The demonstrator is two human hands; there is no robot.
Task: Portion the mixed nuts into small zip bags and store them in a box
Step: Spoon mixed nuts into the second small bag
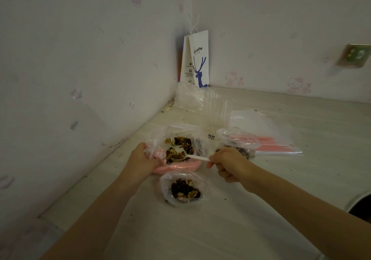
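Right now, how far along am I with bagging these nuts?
Done: the near small bag and a second small bag beside the right hand hold nuts; the near one looks unsealed. In hand: the left hand grips the big bag, the right hand holds the white spoon in its nuts. Left: more nuts to portion, empty zip bags unused, sealing, and boxing; no box is in view.

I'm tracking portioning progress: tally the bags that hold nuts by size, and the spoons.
small nut bags: 2
large nut bag: 1
white spoon: 1
Total: 4
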